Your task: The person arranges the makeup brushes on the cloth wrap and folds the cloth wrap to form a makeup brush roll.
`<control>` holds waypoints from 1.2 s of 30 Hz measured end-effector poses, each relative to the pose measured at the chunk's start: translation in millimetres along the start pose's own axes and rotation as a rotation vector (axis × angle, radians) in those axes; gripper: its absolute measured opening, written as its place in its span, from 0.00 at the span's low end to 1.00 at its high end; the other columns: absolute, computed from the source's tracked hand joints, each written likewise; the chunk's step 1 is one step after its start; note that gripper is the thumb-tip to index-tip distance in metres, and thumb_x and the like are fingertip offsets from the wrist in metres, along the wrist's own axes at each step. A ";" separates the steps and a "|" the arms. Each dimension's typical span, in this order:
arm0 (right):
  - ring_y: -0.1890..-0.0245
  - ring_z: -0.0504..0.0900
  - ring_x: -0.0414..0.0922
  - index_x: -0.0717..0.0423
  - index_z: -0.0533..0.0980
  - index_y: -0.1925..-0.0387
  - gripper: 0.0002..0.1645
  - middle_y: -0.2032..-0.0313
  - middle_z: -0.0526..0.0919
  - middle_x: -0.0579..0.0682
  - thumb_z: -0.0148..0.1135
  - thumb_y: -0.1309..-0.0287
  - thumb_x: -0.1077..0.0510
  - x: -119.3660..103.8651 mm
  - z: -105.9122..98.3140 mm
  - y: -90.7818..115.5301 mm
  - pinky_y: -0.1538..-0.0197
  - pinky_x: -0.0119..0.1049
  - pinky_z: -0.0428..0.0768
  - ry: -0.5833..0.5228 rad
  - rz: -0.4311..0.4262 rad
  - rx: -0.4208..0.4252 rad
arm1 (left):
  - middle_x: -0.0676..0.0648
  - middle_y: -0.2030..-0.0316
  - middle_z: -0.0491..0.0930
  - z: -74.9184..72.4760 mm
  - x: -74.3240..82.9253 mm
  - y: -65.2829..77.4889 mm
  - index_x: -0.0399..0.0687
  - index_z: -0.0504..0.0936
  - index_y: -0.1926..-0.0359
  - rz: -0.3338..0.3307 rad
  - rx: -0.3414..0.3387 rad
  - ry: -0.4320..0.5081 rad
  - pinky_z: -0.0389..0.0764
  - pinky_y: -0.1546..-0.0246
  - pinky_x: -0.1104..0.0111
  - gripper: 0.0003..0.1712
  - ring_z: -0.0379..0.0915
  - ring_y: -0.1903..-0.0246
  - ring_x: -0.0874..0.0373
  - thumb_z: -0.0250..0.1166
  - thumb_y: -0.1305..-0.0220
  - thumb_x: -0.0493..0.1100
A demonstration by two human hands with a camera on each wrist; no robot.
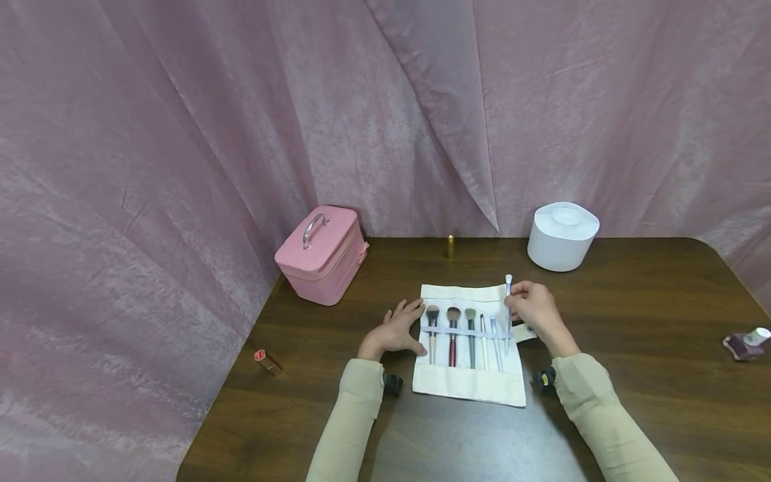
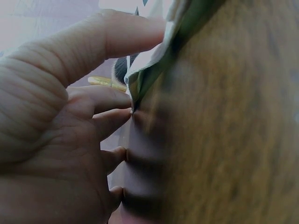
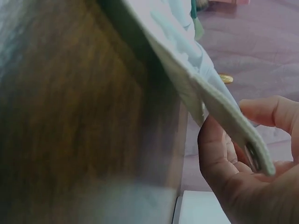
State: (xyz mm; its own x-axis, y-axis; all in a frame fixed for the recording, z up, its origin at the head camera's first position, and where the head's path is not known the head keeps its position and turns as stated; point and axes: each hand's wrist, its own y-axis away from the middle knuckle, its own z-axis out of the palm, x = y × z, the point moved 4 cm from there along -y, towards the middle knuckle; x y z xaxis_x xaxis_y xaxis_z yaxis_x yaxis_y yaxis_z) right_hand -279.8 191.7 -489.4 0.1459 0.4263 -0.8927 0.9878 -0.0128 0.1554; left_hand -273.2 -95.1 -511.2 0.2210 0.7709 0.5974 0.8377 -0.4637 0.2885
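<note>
A white fabric brush roll (image 1: 470, 385) lies unrolled, several makeup brushes standing side by side under its pale elastic band (image 1: 442, 329). At its right edge my right hand (image 1: 535, 309) pinches a slim makeup brush (image 1: 508, 289) with a white tip and pale lavender handle; the lower handle reaches down past the band. My left hand (image 1: 394, 329) rests spread at the left edge, its thumb (image 2: 135, 36) on the cloth and its fingertips touching the table. A strap with a metal snap (image 3: 253, 156) sticks out beneath my right hand and partly covers its fingers in the right wrist view.
A pink vanity case (image 1: 322, 258) stands at the back left, a white lidded container (image 1: 563, 237) at the back right. A gold tube (image 1: 450, 246) stands between them. Lipstick (image 1: 268, 362) lies left; a purple bottle (image 1: 745, 344) lies far right. Pink curtains hang behind the table.
</note>
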 end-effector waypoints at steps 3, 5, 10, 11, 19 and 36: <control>0.73 0.80 0.44 0.73 0.73 0.50 0.17 0.67 0.80 0.58 0.55 0.37 0.64 1.6 1.8 0.6 0.68 0.35 0.83 -0.002 0.016 -0.030 | 0.49 0.20 0.47 -0.1 -0.2 0.0 0.44 0.56 0.21 0.004 -0.001 0.001 0.35 0.26 0.46 0.58 0.29 0.21 0.46 0.79 0.47 0.40; 0.73 0.79 0.43 0.73 0.73 0.52 0.15 0.68 0.80 0.56 0.56 0.37 0.64 2.3 3.1 1.0 0.69 0.35 0.82 0.000 0.026 -0.047 | 0.49 0.20 0.46 -0.3 -0.2 0.2 0.44 0.56 0.21 0.008 -0.002 0.003 0.35 0.26 0.46 0.58 0.29 0.21 0.46 0.79 0.47 0.40; 0.75 0.79 0.44 0.73 0.75 0.55 0.14 0.69 0.79 0.56 0.55 0.34 0.63 3.1 4.3 1.6 0.70 0.35 0.80 0.029 0.030 -0.063 | 0.49 0.20 0.46 -0.5 0.0 0.2 0.43 0.55 0.21 0.019 -0.002 0.009 0.34 0.26 0.45 0.58 0.29 0.22 0.46 0.79 0.48 0.40; 0.74 0.79 0.44 0.73 0.75 0.55 0.14 0.69 0.79 0.56 0.54 0.32 0.62 3.2 4.0 1.8 0.69 0.35 0.79 0.039 0.028 -0.066 | 0.49 0.20 0.46 -0.5 0.0 0.2 0.43 0.55 0.21 0.019 -0.003 0.012 0.34 0.26 0.45 0.58 0.29 0.22 0.46 0.79 0.47 0.40; 0.72 0.80 0.45 0.72 0.77 0.55 0.16 0.69 0.80 0.56 0.55 0.30 0.60 4.6 3.8 1.8 0.68 0.36 0.76 0.117 -0.003 -0.078 | 0.50 0.20 0.45 -0.3 -1.1 -0.6 0.44 0.55 0.21 0.018 -0.004 0.009 0.34 0.26 0.46 0.58 0.28 0.21 0.46 0.79 0.47 0.40; 0.69 0.74 0.50 0.65 0.86 0.69 0.14 0.71 0.81 0.54 0.63 0.40 0.57 3.5 3.2 9.5 0.67 0.38 0.71 0.380 -0.043 -0.111 | 0.49 0.20 0.47 -0.6 -0.5 -2.2 0.44 0.56 0.21 0.005 0.005 -0.006 0.36 0.26 0.45 0.58 0.30 0.21 0.46 0.80 0.48 0.41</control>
State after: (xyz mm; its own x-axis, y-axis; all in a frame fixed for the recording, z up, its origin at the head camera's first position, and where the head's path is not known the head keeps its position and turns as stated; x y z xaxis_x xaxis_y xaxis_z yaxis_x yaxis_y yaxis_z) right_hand -269.8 190.2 -492.4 0.0538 0.7290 -0.6824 0.9775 0.1011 0.1850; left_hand -275.4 -94.7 -511.7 0.2281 0.7713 0.5942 0.8392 -0.4652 0.2816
